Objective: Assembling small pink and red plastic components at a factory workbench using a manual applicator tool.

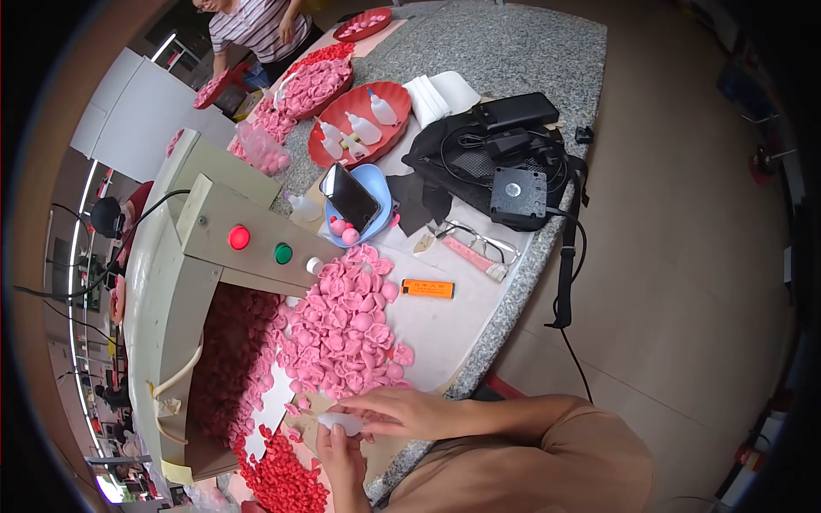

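At the near edge of the counter, my two hands meet around a small translucent white squeeze bottle [341, 423]. My left hand [344, 462] is closed on it, the thumb pressed against its side. My right hand [412, 414] reaches in from the right with its fingers bent over the far side and end of the bottle, hiding part of it. Just beyond my fingers spreads a heap of pink petal-like pieces and round pink pieces [342, 329]. A pile of small red pieces [282, 474] lies left of my left hand.
A machine housing with red and green buttons [235, 235] stands at left. Beyond the heap are an orange box [428, 289], glasses [479, 244], a phone [351, 195] on a blue dish, a red tray [395, 94] with several bottles, and a black bag [445, 162]. Another person [256, 30] stands far off.
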`<state>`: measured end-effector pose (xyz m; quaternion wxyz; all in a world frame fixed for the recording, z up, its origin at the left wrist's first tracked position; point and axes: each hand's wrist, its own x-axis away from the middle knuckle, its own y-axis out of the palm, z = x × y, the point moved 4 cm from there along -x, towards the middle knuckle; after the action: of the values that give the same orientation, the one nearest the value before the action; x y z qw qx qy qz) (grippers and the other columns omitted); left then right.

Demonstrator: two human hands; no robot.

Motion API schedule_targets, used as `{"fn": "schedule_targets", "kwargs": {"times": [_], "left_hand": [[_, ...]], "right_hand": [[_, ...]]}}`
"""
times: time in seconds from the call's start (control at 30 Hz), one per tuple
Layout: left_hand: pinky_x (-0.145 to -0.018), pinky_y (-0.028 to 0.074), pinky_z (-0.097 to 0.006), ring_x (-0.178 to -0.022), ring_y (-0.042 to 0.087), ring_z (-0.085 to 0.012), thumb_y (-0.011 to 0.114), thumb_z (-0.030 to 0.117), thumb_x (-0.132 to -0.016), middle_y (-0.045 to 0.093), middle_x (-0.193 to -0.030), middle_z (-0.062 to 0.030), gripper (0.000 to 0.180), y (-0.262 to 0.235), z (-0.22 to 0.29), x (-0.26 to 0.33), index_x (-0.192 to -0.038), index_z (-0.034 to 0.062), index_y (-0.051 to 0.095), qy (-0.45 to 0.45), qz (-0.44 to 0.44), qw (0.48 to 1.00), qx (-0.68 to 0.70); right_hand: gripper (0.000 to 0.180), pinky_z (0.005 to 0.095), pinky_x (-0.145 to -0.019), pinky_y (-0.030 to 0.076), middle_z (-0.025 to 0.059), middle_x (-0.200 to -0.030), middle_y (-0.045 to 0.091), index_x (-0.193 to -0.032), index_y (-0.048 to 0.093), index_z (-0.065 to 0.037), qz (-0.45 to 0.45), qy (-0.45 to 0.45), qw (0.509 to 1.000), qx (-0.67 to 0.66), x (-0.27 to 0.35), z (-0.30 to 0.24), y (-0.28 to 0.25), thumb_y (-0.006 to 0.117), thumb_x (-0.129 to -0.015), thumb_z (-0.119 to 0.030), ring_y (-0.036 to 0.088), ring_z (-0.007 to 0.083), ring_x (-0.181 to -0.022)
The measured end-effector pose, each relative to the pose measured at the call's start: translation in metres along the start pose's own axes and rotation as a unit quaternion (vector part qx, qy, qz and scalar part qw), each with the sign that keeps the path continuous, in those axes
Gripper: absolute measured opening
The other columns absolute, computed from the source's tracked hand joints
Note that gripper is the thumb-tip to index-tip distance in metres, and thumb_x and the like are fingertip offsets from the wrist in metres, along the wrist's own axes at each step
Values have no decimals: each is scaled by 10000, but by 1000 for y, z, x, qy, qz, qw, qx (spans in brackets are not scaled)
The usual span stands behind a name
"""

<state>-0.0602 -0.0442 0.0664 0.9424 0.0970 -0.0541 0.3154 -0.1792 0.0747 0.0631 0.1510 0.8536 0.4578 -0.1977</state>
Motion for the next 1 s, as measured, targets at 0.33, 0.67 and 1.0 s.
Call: {"fn": "schedule_targets", "kwargs": {"times": [0.33,0.67,1.0], "left_hand": [[-533,494,-285,-637,568,-176,504,247,-930,555,-925,-110,377,-30,20,4,-1190,-21,459,24,96,994,-37],[-596,435,-233,-648,530,-108,508,217,-934,548,-817,-44,358,-61,31,17,-1209,-7,460,46,111,988,-98],[-678,461,-237,-757,551,-103,637,78,-842,579,-904,-35,293,-145,40,28,-1114,20,543,194,181,909,-322]], "right_hand": [[41,331,-533,426,83,-670,569,-768,645,-31,123,-18,965,233,5,-15,-100,669,-777,-63,548,243,-570],[255,359,-804,431,105,-952,575,-1012,641,-25,118,57,849,513,-27,9,-126,672,-774,-112,538,275,-932],[184,267,-732,466,71,-935,591,-1076,532,-26,148,133,969,143,-55,13,-33,516,-898,-68,569,150,-804]]}}
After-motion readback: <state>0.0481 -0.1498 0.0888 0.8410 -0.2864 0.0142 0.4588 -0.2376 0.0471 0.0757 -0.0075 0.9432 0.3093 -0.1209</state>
